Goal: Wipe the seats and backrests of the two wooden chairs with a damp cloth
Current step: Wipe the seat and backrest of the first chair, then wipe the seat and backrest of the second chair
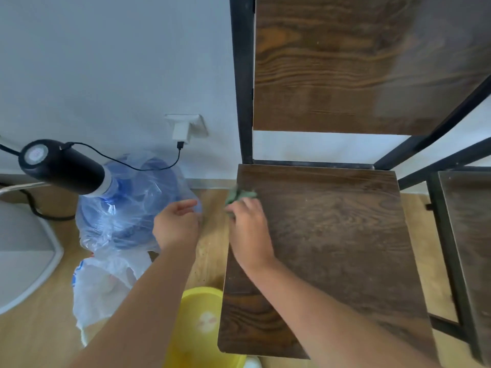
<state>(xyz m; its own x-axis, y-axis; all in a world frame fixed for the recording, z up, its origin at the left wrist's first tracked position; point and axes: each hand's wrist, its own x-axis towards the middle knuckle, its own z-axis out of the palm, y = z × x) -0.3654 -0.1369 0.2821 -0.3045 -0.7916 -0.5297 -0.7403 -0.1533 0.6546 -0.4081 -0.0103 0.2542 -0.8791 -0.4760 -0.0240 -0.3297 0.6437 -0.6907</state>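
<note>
Head view, looking down on a chair seat (332, 248) of dark wood grain; all places given relative to that seat. At its far left corner: right hand (248, 229), palm down, fingers curled onto a green cloth (237, 195), pressing it to the wood; most of the cloth hidden under the hand, its exposed edge blurred. Just left of the seat, off the wood and over the floor (210, 251): left hand (176, 224), fingers loosely spread and half curled, holding nothing. Beyond the seat: wooden backrest (332, 62) in a black metal frame (243, 75), top cut off by the picture edge, right portion smeared by blur or glare. Right of the seat: second chair (470, 248), only a strip of seat and frame visible, remainder out of picture. Near left of the seat, under the forearms: yellow basin (202, 328), partly covered by the seat edge and left arm, contents not discernible. Farther left: blue water jug (127, 205) wrapped in clear plastic, black pump (58, 166) on its neck, cable running to a wall plug (183, 130). Below the jug: white plastic bag (101, 288), contents unclear. At far left: pale rounded object, cut off, not identifiable.
</note>
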